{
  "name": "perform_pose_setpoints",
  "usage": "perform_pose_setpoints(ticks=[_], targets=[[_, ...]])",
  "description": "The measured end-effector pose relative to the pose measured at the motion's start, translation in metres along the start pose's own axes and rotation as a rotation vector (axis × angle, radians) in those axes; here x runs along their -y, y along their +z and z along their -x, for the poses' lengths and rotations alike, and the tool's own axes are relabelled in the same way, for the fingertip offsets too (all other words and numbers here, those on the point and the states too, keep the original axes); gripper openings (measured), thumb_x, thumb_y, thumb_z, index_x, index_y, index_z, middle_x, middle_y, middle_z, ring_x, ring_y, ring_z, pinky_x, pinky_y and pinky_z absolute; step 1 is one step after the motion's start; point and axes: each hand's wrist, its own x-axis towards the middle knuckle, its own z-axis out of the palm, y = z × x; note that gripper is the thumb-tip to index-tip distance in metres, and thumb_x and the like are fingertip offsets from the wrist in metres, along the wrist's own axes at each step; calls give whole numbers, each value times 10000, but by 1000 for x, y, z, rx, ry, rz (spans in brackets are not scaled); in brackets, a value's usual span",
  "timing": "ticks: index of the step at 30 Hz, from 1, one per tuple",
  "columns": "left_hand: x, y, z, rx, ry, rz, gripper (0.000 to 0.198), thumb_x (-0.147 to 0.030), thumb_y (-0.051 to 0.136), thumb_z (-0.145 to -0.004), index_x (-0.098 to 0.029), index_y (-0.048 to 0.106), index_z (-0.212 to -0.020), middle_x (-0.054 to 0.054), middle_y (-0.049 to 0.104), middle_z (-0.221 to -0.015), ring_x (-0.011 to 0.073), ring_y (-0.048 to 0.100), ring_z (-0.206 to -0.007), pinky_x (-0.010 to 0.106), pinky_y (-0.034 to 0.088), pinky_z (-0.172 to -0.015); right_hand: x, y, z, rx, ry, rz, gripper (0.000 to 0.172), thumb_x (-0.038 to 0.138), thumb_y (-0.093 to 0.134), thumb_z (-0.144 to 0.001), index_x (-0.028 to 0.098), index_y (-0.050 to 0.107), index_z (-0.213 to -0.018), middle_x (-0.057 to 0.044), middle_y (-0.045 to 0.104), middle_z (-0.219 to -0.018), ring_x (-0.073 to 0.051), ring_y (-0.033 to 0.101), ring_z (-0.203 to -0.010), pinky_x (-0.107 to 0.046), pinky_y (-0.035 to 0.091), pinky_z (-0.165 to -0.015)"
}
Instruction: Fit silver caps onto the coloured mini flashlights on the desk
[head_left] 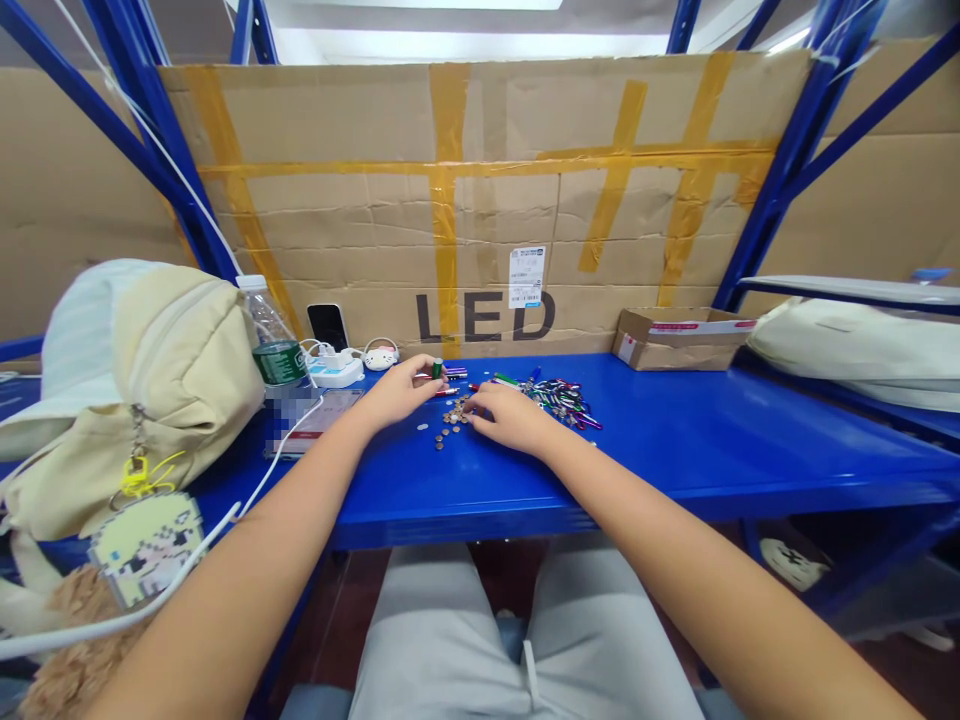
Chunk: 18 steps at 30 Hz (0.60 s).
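Note:
Between the fingertips of my left hand is a short green tube, held upright above the table. My right hand reaches into a scatter of small round brownish discs, its fingers bent and close together at their edge; whatever it pinches is too small to make out. Right behind that hand lies a heap of shiny metallic-coloured tubes in green, red, purple and silver. Several purple and red tubes lie just beyond my left fingers.
On the blue table stand a cardboard tray, a water bottle, a white power strip and a phone. A cream backpack fills the left side. A white cable crosses near my left forearm. Cardboard walls the back.

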Motion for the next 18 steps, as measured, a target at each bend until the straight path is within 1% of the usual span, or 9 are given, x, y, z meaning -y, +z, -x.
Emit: perform_pose_setpoints(ticks=[3, 6, 9, 12, 15, 18], targets=[[-2, -2, 0, -11, 16, -74, 283, -397, 565, -797, -147, 588, -929, 69, 677, -943, 206, 634, -905, 358, 486, -867, 0, 6, -3, 48, -40, 29, 217, 226, 537, -856, 176, 700, -990, -91, 632, -932, -200, 574, -901, -306, 422, -817], [-2, -4, 2, 14, 13, -110, 292, -402, 560, -799, -153, 605, -944, 64, 678, -926, 202, 625, -863, 349, 488, -823, -1, 6, -3, 74, -52, 33, 203, 209, 542, -849, 175, 718, -945, -81, 624, -885, -188, 568, -858, -294, 423, -789], [-1, -3, 2, 51, 21, -102, 300, -396, 558, -804, -151, 614, -968, 65, 677, -917, 196, 620, -838, 332, 487, -789, -2, 4, -2, 61, -27, 2, 181, 219, 550, -848, 171, 723, -857, -71, 628, -852, -178, 563, -833, -284, 421, -770], [0, -1, 3, 81, 44, -141, 297, -394, 566, -803, -157, 632, -970, 55, 669, -921, 187, 607, -824, 312, 477, -762, -3, 2, -2, 53, 21, -30, 160, 245, 580, -835, 170, 721, -847, -70, 654, -856, -178, 572, -828, -280, 421, -757], [0, 0, 3, 112, 37, -166, 317, -417, 567, -805, -152, 641, -962, 40, 653, -861, 173, 588, -766, 293, 468, -705, -5, 3, -2, 80, 37, -65, 153, 281, 619, -815, 168, 721, -830, -65, 670, -848, -172, 582, -781, -272, 422, -713], [-1, -1, 3, 129, 31, -178, 314, -417, 571, -803, -153, 646, -957, 35, 644, -821, 168, 579, -739, 286, 466, -681, -7, 3, -1, 111, 54, -112, 115, 251, 644, -798, 164, 719, -812, -58, 677, -833, -158, 586, -746, -265, 419, -689]])
